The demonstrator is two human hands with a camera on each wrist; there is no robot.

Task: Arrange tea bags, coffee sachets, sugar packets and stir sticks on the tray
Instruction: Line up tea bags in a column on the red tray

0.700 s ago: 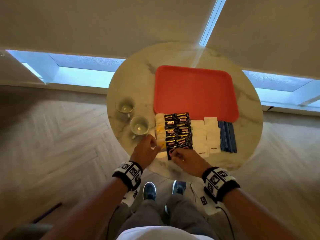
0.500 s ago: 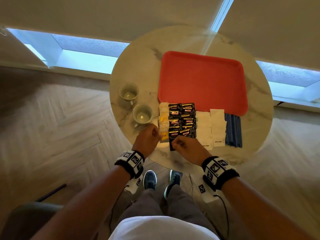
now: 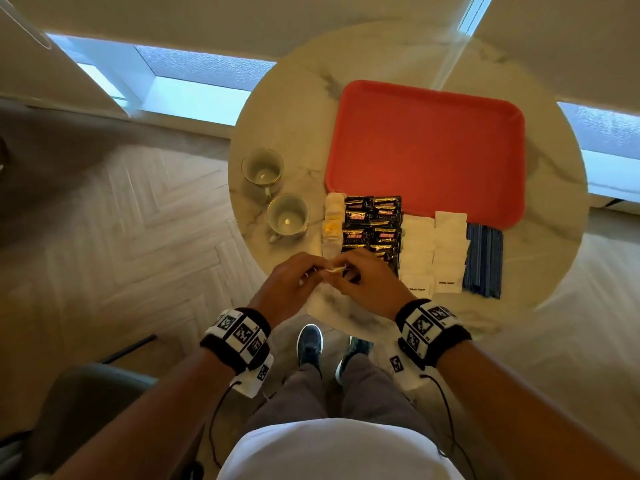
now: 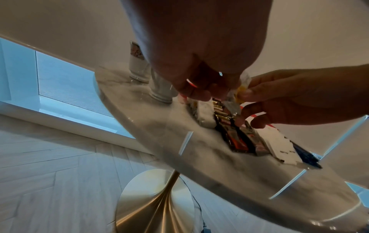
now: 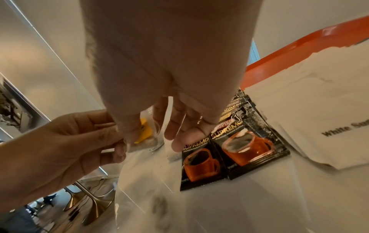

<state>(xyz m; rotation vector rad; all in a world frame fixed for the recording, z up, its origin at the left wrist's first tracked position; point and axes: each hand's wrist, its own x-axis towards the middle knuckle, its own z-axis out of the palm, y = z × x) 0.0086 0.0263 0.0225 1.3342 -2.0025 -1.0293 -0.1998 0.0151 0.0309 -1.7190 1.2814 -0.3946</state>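
Observation:
The red tray (image 3: pixel 426 143) lies bare at the back of the round marble table (image 3: pixel 291 109). In front of it sit rows of tea bags (image 3: pixel 333 220), black coffee sachets (image 3: pixel 374 223), white sugar packets (image 3: pixel 433 251) and dark blue stir sticks (image 3: pixel 485 261). My left hand (image 3: pixel 317 270) and right hand (image 3: pixel 343 270) meet above the table's near edge. Together they pinch one clear-wrapped tea bag with a yellow tag (image 4: pixel 240 91), held off the surface. The same tea bag (image 5: pixel 144 132) shows between the fingers in the right wrist view.
Two glass cups (image 3: pixel 262 167) (image 3: pixel 288 215) stand left of the tea bags. The table's near edge (image 3: pixel 346 323) is just under my wrists, with a brass pedestal base (image 4: pixel 155 197) below. A dark chair (image 3: pixel 86 393) sits at lower left.
Both hands left the rows on the table and came together, now holding one tea bag between them above the near edge. The head view moved closer.

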